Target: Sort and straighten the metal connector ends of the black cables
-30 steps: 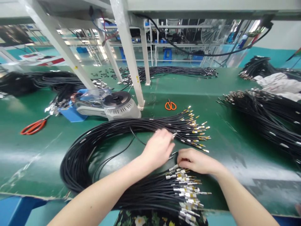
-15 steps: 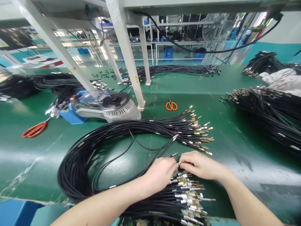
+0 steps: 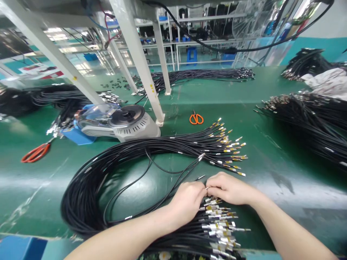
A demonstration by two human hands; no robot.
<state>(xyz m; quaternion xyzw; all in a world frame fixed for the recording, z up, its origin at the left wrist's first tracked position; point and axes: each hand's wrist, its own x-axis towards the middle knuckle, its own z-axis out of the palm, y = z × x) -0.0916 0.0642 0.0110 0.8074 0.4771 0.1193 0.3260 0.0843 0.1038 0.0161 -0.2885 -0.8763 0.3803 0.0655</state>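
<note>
A large bundle of black cables (image 3: 81, 195) curves in a U on the green table, its ends tipped with white and yellow tags and metal pins. My left hand (image 3: 188, 198) pinches one cable near its end, above the front row of tagged ends (image 3: 219, 224). Fingertip to fingertip with it, my right hand (image 3: 230, 187) is closed on the tip of the same cable. Only a small pale bit of that tip shows between the fingers. Just behind my hands, a few loose cables (image 3: 187, 169) run across the inside of the curve.
Orange-handled scissors (image 3: 196, 118) lie behind the bundle, and another orange-handled pair (image 3: 36, 152) lies at left. A grey tape dispenser (image 3: 121, 122) stands by a white post (image 3: 141, 61). More black cable bundles lie at right (image 3: 311, 126) and along the back (image 3: 206, 74).
My hands have drawn together, and the yellowish cable tip between them is now mostly covered by fingers. The view has shifted slightly.
</note>
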